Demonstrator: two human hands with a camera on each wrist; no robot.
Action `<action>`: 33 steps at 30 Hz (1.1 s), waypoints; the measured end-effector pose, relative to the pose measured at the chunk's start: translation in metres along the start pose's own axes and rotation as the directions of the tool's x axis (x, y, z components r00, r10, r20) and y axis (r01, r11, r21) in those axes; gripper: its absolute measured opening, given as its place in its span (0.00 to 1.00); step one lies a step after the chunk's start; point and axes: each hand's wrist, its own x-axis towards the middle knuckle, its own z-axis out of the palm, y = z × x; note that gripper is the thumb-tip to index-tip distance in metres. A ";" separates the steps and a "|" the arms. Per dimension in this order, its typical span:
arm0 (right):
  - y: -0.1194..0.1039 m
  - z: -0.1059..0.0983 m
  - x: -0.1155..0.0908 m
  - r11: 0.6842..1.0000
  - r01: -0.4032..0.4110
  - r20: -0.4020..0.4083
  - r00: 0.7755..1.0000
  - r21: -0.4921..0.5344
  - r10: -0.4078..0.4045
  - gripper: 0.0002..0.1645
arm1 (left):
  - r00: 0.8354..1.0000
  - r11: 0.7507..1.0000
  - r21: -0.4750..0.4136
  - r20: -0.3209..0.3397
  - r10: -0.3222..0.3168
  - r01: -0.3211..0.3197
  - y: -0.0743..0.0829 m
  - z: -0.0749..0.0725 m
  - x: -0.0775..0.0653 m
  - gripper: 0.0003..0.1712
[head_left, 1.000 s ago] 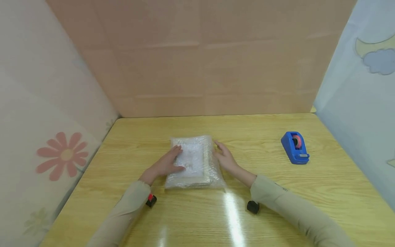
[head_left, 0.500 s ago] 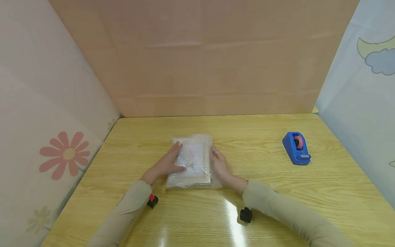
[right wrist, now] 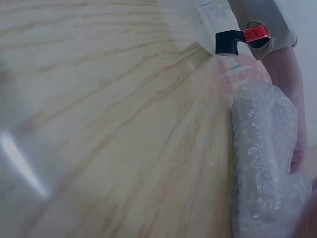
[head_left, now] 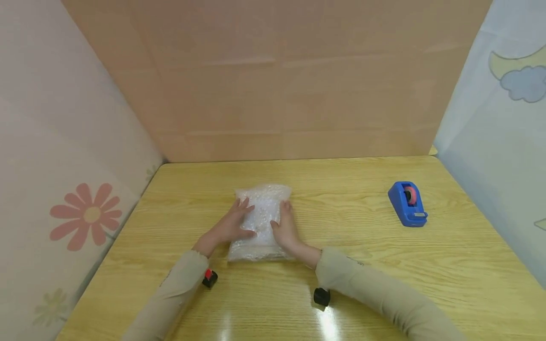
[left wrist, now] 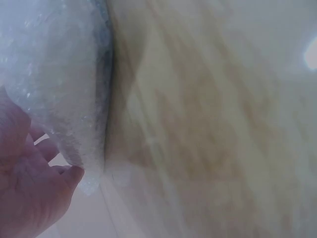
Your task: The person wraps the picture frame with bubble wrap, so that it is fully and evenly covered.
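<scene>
A flat bundle in bubble wrap (head_left: 262, 246) lies on the table, with a pale rectangular item faintly visible through the plastic. My left hand (head_left: 230, 227) rests on its left side, fingers spread and thumb across the top. In the left wrist view, the fingers of my left hand (left wrist: 34, 173) touch the edge of the wrap. On the right part of the bundle, my right hand (head_left: 287, 232) presses the plastic with mostly straight fingers. The right wrist view shows the thick side of the bubble wrap (right wrist: 260, 163); only a blurred bit of my right hand appears at its border.
A blue tape dispenser (head_left: 408, 204) with a pink roll stands at the right of the wooden table (head_left: 350, 189). Brown paper (head_left: 277, 94) covers the back, with patterned walls on both sides. Black wrist cameras sit under both forearms.
My right hand has moved left, folding the wrap's right flap over onto the bundle, which now looks narrower. My left hand has stayed in place on the left side.
</scene>
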 end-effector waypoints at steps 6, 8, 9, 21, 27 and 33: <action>0.002 -0.006 0.001 0.989 -0.043 0.046 0.998 0.140 0.037 0.38 | 1.000 1.000 0.010 0.031 -0.003 0.003 0.000 -0.003 0.000 0.43; 0.004 -0.013 -0.001 0.962 -0.072 0.043 0.997 0.262 0.062 0.36 | 0.999 1.000 0.019 0.041 -0.003 0.002 0.000 -0.003 0.001 0.43; 0.006 -0.017 -0.001 0.949 -0.077 0.043 0.997 0.306 0.067 0.34 | 0.999 1.000 0.024 0.044 -0.003 0.001 0.000 -0.003 0.001 0.43; 0.030 -0.060 0.022 0.848 0.509 0.543 0.759 -0.149 -0.360 0.42 | 0.999 0.998 0.054 0.052 -0.012 0.009 -0.001 -0.001 0.005 0.43; 0.029 -0.056 0.026 0.837 0.517 0.602 0.731 -0.179 -0.322 0.41 | 1.000 0.999 0.035 0.028 -0.001 0.000 0.000 0.000 0.003 0.44; 0.022 -0.054 0.024 0.802 0.539 0.609 0.735 -0.257 -0.298 0.39 | 0.999 0.999 0.041 0.037 0.021 -0.023 0.003 -0.002 0.002 0.42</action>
